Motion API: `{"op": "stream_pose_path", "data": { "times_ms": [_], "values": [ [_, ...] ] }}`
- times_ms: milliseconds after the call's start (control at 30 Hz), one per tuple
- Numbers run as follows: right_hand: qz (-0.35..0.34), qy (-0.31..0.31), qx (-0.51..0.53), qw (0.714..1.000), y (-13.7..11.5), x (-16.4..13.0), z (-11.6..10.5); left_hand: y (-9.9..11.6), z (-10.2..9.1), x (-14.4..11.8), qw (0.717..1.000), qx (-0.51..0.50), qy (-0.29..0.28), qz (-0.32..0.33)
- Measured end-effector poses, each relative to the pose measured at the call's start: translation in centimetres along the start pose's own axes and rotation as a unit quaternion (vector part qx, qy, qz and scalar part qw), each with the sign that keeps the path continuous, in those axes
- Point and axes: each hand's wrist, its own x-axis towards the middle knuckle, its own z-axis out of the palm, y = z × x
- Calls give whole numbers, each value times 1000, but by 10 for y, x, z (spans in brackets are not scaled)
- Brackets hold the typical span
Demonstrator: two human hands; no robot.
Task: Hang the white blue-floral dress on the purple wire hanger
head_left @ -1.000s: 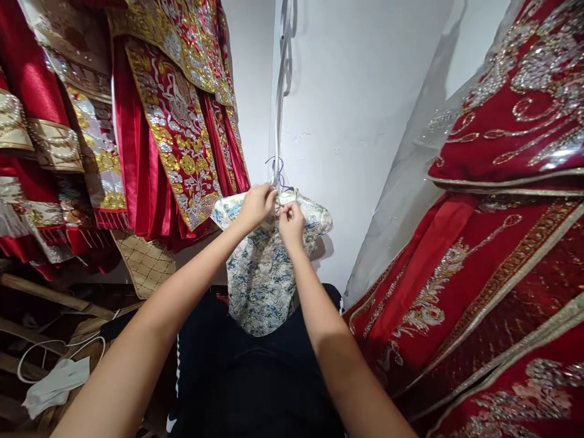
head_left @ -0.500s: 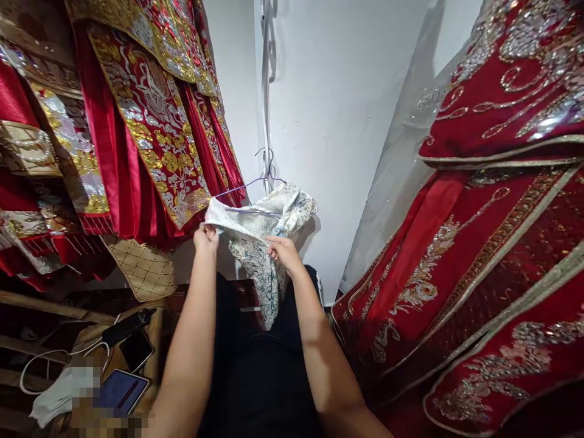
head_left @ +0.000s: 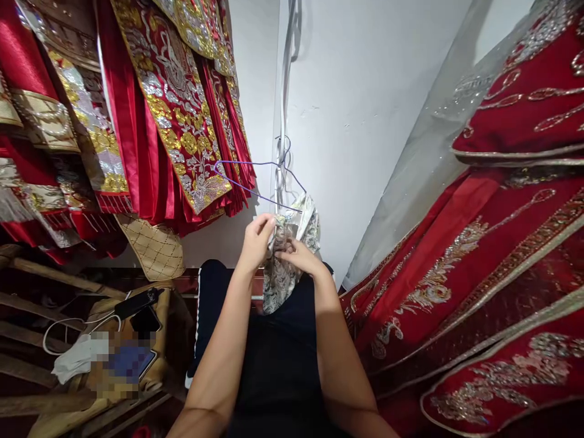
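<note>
**Two hands gathering a brocade garment below its wire hanger**

The left hand [head_left: 256,238] and right hand [head_left: 295,257] meet at the upper part of a pale cream-and-blue floral brocade garment [head_left: 279,281], which hangs bunched against the white wall [head_left: 365,121]. Both hands are closed on folds of the cloth, the left pinching from the side and the right gripping from beneath. A thin blue wire hanger [head_left: 255,181] tilts above them, its left arm bare and its right end still caught in the fabric. Red gowns with gold and silver embroidery [head_left: 173,115] hang at left; a red sequinned dress [head_left: 493,255] fills the right. Done well, this step seems to ask for supporting the cloth's weight with one hand while easing the fabric along the wire, not tugging, so that threads do not snag
</note>
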Motion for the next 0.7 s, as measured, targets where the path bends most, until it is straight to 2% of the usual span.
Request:
{"op": "stream_pose_path", "data": {
  "times_ms": [100, 167, 267, 367, 433, 500, 533, 600, 700],
  "values": [
    [-78, -12, 45, 996, -6, -11, 0, 36, 10, -12, 987, 124, -79, 60],
    [-87, -33, 85, 992, -11, -20, -1, 47, 19, -17, 976, 164, -120, 76],
    [-99, -27, 203, 974, -18, -30, -1, 39, 27, -16, 959, 219, -158, 83],
    [-69, 33, 303, 950, -22, -30, -2, 14, 29, -3, 953, 243, -168, 69],
    [-31, 86, 337, 937, -21, -30, -5, -5, 28, 9, 953, 233, -192, 33],
    [-8, 120, 352, 928, -20, -33, -11, -22, 25, 19, 942, 213, -257, -29],
    [-3, 124, 353, 927, -20, -36, -15, -30, 22, 22, 928, 208, -302, -68],
    [-1, 135, 353, 926, -20, -44, -24, -42, 11, 22, 882, 222, -390, -144],
    [-13, 193, 342, 920, -20, -57, -40, -46, -13, 11, 810, 283, -463, -221]
  ]
}}
